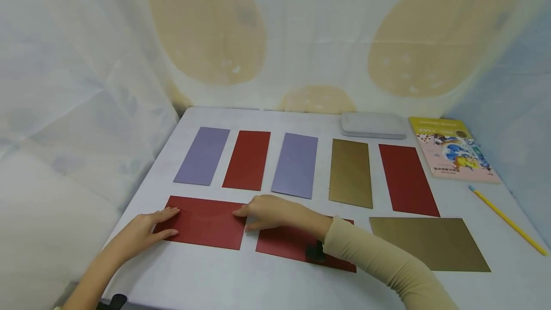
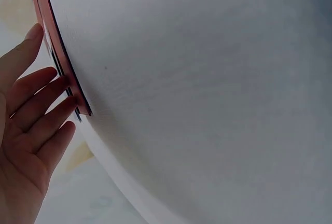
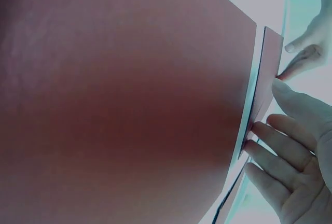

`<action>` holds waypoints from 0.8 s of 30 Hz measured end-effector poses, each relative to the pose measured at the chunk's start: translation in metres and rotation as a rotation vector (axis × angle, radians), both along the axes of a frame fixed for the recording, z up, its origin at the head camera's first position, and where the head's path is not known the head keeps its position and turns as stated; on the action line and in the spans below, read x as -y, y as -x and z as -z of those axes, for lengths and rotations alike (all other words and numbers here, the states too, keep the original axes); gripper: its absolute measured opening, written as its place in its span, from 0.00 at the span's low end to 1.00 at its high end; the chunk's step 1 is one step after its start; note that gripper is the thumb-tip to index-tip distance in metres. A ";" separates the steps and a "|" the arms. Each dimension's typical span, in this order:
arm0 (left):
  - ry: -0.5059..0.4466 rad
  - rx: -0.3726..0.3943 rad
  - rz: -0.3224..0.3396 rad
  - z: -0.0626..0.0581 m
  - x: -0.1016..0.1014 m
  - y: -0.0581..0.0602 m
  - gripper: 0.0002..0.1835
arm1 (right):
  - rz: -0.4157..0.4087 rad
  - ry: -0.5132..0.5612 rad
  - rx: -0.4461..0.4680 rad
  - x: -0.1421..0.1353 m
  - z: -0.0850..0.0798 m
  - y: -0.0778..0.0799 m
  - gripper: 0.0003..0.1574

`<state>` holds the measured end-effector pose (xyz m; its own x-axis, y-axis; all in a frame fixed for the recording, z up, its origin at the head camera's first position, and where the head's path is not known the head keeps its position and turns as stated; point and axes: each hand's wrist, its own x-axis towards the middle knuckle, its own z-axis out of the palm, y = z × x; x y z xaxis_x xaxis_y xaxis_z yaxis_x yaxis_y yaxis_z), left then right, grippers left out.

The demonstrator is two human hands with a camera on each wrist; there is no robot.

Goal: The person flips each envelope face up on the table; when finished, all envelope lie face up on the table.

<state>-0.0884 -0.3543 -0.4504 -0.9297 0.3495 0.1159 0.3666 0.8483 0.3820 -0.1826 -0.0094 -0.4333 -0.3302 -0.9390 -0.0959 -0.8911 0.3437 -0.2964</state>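
A red rectangular card (image 1: pixel 202 224) lies lengthwise at the front left of the white table. My left hand (image 1: pixel 144 231) rests on its left end, fingers extended, with fingertips over the edge. In the left wrist view the fingers of that hand (image 2: pixel 39 105) meet the thin red edge. At the card's right end my right hand (image 1: pixel 269 212) touches the edge with fairly straight fingers. The right wrist view shows this hand (image 3: pixel 295 151) beside the card's edge (image 3: pixel 264 73). A second red card (image 1: pixel 288 245) lies below the right forearm, partly covered by it.
Behind stand in a row a purple card (image 1: pixel 202 156), red card (image 1: pixel 247 160), purple card (image 1: pixel 294 165), gold card (image 1: pixel 350 173) and red card (image 1: pixel 408 179). Another gold card (image 1: pixel 430 244) lies front right. A white case (image 1: pixel 372 125), booklet (image 1: pixel 454 149) and yellow pencil (image 1: pixel 508 220) occupy the right side.
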 end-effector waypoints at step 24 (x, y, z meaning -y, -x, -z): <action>-0.132 -0.001 0.004 -0.005 -0.031 -0.002 0.44 | 0.022 0.201 0.226 -0.041 -0.013 -0.001 0.40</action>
